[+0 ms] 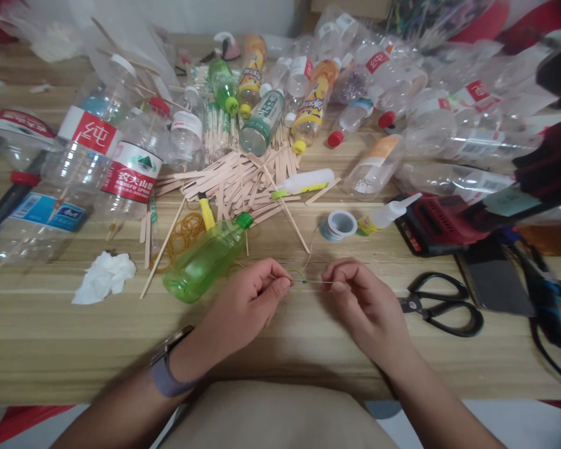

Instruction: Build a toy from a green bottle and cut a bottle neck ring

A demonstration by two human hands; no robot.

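My left hand (266,287) and my right hand (355,290) are both closed in a pinch above the table. Between them a thin string (320,282) is stretched, with a small dark knot midway. At the knot hangs a thin yellowish loop, which looks like a rubber band (299,272). A strand of the string runs up to the spool (338,225), standing just beyond my right hand. Beside my left hand lies a green plastic bottle (206,259) on its side. Black-handled scissors (442,302) rest right of my right hand, their blades partly hidden.
Wooden craft sticks (234,181) are heaped ahead, with rubber bands (182,234) left of them. Plastic bottles (313,106) crowd the back and left. A red and black power tool (439,224), a phone (495,277) and crumpled tissue (103,277) lie around. Glue bottles (308,181) lie ahead.
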